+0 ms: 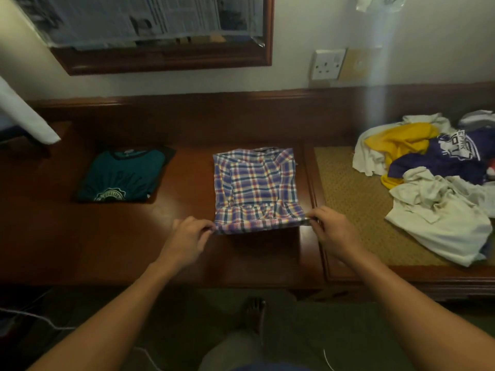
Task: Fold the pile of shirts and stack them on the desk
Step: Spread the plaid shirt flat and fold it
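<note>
At the middle of the dark wooden table (150, 253), in the head view, the plaid shirt (255, 188) is lying partly folded, with its sides turned in and its near hem lifting off the surface. The left grip (191, 232) is pinching the hem's left corner between thumb and curled fingers. The right grip (333, 230) is pinching the right corner the same way, so the edge is stretching taut between them. To the left, well apart, a folded teal shirt (122, 178) is resting flat on the table. To the right, the pile of shirts (434, 183), white, yellow and purple, is sitting crumpled on a woven panel (353, 204). A wall socket (328, 64) is showing above, beside a framed mirror (166, 60).
</note>
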{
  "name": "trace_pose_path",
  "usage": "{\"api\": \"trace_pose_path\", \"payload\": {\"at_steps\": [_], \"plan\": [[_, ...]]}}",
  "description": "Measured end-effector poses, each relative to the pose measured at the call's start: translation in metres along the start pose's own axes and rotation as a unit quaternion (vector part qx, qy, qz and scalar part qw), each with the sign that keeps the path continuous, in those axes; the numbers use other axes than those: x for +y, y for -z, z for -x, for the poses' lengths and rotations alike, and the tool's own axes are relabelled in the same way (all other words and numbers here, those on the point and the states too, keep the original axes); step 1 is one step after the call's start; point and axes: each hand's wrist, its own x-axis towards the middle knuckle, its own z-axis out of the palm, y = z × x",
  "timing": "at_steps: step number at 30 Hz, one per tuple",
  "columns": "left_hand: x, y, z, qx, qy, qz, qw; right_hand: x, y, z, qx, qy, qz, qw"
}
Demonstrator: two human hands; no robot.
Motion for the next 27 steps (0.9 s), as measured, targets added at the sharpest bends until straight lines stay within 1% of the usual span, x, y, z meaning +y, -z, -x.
{"api": "trace_pose_path", "payload": {"at_steps": [4, 7, 11, 19, 27], "plan": [[-0.005, 0.022, -0.053, 0.027, 0.044, 0.028, 0.998, -0.008, 0.017, -0.050, 0.020, -0.033, 0.007, 0.999], [-0.016, 0.029, -0.096, 0.039, 0.075, 0.083, 0.993, -0.012, 0.025, -0.090, 0.034, -0.078, -0.019, 0.996], [-0.028, 0.036, -0.148, 0.035, 0.131, 0.129, 0.982, -0.012, 0.027, -0.146, 0.035, -0.180, -0.065, 0.981], [-0.052, 0.018, -0.238, 0.023, 0.181, 0.142, 0.973, 0.006, 0.012, -0.240, 0.014, -0.292, -0.146, 0.945], [-0.088, -0.028, -0.304, -0.014, 0.232, 0.159, 0.960, 0.050, -0.034, -0.307, -0.032, -0.316, -0.174, 0.932]]}}
